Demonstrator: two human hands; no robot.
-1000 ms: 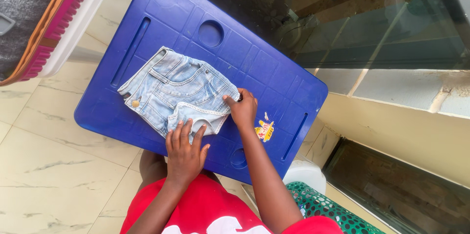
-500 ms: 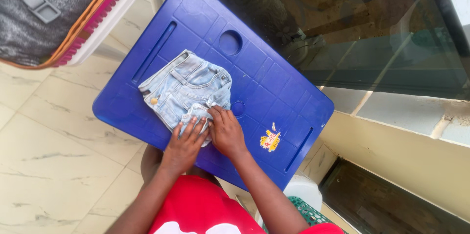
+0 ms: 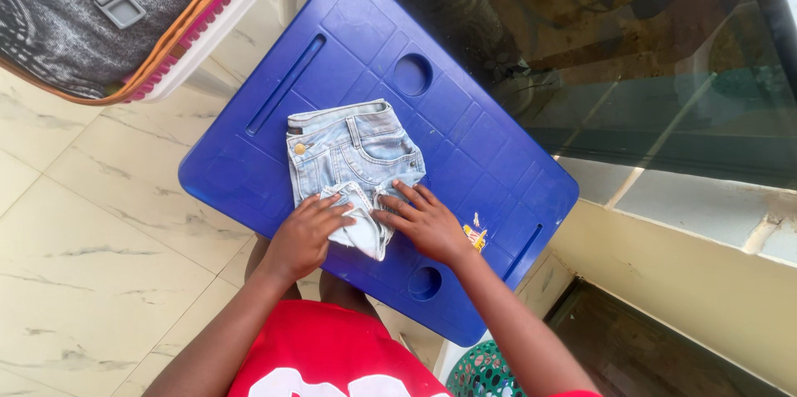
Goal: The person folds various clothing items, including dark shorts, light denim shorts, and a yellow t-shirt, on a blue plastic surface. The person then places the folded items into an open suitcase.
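Observation:
Light blue denim shorts (image 3: pixel 349 152) lie folded on a blue plastic lap table (image 3: pixel 465 139), waistband toward the far side. My left hand (image 3: pixel 305 232) rests flat on the near left leg of the shorts, fingers spread. My right hand (image 3: pixel 425 221) presses flat on the near right leg, fingertips pointing left onto the cloth. Both hands touch the denim near its hem; neither closes around it.
A grey bag (image 3: pixel 75 7) sits in a pink-and-orange edged basket on a white stand at the top left. A dark glass window (image 3: pixel 631 48) runs along the right. A green perforated basket (image 3: pixel 481 368) stands below the table. Cream tiled floor (image 3: pixel 91 239) spreads at the left.
The shorts have turned on the table so the waistband faces away. Both hands shifted from the fold at the leg edge to lying flat on the two hems.

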